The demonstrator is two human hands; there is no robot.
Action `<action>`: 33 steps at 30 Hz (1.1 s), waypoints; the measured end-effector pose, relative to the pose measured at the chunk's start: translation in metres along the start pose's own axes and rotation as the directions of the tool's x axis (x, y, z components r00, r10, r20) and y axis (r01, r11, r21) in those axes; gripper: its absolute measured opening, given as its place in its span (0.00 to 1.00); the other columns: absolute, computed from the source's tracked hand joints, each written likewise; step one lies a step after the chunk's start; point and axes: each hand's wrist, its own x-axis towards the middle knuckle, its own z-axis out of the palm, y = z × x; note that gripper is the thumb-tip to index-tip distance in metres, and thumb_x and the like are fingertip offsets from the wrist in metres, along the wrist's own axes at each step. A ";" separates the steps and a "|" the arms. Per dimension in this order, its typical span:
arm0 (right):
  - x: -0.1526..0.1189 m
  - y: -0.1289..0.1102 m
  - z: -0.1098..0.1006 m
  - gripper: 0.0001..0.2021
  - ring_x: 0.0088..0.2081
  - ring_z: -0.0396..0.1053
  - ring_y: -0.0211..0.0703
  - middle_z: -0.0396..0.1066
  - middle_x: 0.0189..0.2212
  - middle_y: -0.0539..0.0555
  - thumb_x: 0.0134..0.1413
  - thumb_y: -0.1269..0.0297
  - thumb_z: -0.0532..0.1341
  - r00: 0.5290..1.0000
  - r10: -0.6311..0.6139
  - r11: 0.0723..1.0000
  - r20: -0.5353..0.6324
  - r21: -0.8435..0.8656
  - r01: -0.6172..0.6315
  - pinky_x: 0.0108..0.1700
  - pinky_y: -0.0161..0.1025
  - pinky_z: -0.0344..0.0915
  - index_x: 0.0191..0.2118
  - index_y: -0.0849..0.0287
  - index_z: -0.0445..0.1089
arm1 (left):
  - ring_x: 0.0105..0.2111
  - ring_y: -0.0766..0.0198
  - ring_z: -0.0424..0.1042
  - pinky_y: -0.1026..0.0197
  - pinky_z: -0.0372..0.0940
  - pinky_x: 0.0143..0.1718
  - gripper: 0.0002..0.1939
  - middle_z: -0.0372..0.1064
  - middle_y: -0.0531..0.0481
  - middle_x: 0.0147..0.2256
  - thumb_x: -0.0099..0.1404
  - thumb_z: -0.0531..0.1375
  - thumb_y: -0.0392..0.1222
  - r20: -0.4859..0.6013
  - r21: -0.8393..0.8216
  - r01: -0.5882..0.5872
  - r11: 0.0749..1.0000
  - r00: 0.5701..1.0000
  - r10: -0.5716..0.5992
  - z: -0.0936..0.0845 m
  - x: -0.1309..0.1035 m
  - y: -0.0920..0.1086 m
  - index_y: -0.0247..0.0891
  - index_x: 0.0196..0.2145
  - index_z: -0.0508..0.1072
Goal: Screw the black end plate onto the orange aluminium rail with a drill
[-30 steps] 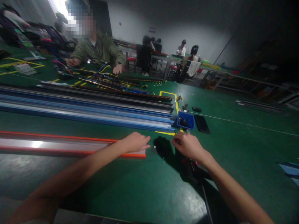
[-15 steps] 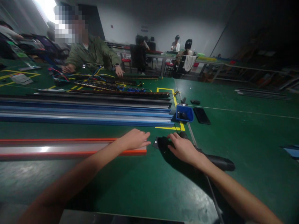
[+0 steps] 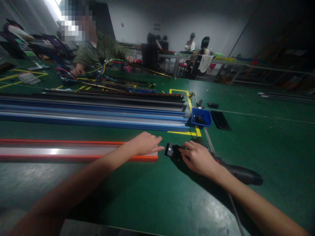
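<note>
My left hand [image 3: 147, 143] rests over the right end of a long orange-edged profile [image 3: 61, 151], thumb and fingers apart, with nothing visible between them. To its right, a small black plate [image 3: 169, 149] with a white dot lies on the green table [image 3: 137, 190]. My right hand [image 3: 199, 156] is just right of that plate, its fingers bent together; whatever they may hold is in dark shadow. Partly behind my right hand and forearm lies a black power tool [image 3: 246, 174] with a cord.
Beyond my hands are blue and black long profiles [image 3: 98, 114], a blue bin [image 3: 201, 117] with small black parts, and a black flat device [image 3: 220, 120]. Across the table a person in a green jacket [image 3: 108, 49] handles coloured wires; others sit farther back.
The view has shifted, so the table items appear farther right. The small black plate shows more clearly beside my right hand. The person opposite has raised a thin dark strip and wires.
</note>
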 end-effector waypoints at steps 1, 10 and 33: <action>0.000 0.000 0.000 0.09 0.40 0.72 0.50 0.75 0.38 0.59 0.65 0.73 0.62 1.000 0.009 1.000 0.020 -0.008 -0.009 0.43 0.44 0.69 0.42 0.63 0.82 | 0.34 0.48 0.81 0.56 0.65 0.31 0.27 0.81 0.40 0.35 0.78 0.46 0.60 0.003 -0.008 0.002 1.000 1.000 -0.002 -0.001 0.000 0.000 0.34 0.47 0.73; 0.000 0.002 0.003 0.10 0.44 0.69 0.53 0.75 0.38 0.59 0.67 0.68 0.64 0.997 -0.027 0.999 0.076 -0.043 0.030 0.45 0.47 0.66 0.32 0.62 0.80 | 0.33 0.50 0.81 0.56 0.62 0.31 0.29 0.81 0.41 0.35 0.78 0.42 0.61 0.026 -0.112 0.002 0.994 1.000 0.001 -0.005 0.000 -0.004 0.37 0.46 0.73; 0.025 -0.044 0.010 0.19 0.68 0.65 0.61 0.72 0.62 0.71 0.75 0.68 0.54 0.967 -0.200 0.980 0.155 0.054 0.194 0.71 0.59 0.60 0.63 0.71 0.72 | 0.33 0.51 0.81 0.57 0.65 0.33 0.30 0.81 0.41 0.34 0.79 0.39 0.60 -0.062 -0.084 0.043 0.996 0.997 -0.049 0.003 0.003 -0.008 0.37 0.45 0.73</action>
